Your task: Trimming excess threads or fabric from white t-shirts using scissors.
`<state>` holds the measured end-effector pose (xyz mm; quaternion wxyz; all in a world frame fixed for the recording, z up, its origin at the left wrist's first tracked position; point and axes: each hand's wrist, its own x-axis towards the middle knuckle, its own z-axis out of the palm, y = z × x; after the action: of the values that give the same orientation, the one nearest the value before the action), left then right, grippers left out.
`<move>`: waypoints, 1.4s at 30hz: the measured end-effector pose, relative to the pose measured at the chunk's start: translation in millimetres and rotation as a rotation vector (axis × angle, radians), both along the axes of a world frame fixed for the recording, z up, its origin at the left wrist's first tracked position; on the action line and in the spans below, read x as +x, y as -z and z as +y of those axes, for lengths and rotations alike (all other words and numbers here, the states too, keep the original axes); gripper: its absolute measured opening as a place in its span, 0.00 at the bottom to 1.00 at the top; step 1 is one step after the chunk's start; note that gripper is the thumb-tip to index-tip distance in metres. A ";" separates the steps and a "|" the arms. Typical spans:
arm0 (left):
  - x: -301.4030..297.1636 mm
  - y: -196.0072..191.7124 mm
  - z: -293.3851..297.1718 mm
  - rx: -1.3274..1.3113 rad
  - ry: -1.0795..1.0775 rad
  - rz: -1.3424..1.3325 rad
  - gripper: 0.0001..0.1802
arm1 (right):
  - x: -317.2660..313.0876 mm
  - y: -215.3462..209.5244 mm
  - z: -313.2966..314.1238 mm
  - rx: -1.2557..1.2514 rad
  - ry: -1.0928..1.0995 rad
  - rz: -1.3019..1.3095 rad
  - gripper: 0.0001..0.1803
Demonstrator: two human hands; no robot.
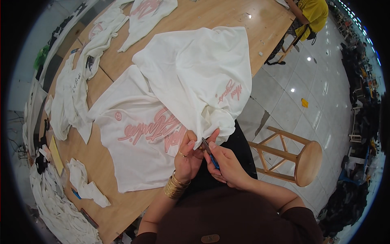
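Note:
A white garment with pink lettering [195,69] spreads over the table and hangs down toward my lap. My left hand [189,158], with gold bangles on its wrist, is closed on a bunched edge of this garment. In my right hand [227,162] is a small pair of thread snips [211,155] with a blue handle and dark blades. The tip of the snips meets the cloth right beside my left fingertips. Below it lies another white garment with large pink lettering [122,158], flat on the wooden table. Whether a thread sits between the blades is too small to tell.
More white garments [77,89] lie along the table's [118,219] far left side, with a heap of white cloth [61,203] at the near left. A blue pen-like item [76,193] lies by a white scrap. On the right, a wooden stool [307,162] lies tipped. A person in yellow [315,16] sits at the far corner.

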<state>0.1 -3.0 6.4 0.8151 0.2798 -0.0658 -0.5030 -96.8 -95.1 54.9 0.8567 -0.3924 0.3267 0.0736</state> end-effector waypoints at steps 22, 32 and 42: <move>-1.1 1.9 3.0 -0.041 0.000 0.136 0.09 | -1.5 -6.6 -3.1 0.004 -0.107 0.047 0.23; -0.5 3.8 3.0 -0.058 0.000 0.065 0.09 | -0.4 -4.5 1.3 0.028 -0.048 0.006 0.23; -3.1 -2.2 0.8 -0.050 -0.020 0.091 0.08 | -1.4 -6.3 -2.0 0.027 -0.069 0.028 0.23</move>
<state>-3.0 -2.2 8.6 0.8289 0.2370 -0.0384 -0.5052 -98.2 -97.0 61.2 0.8542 -0.3908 0.3239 0.1131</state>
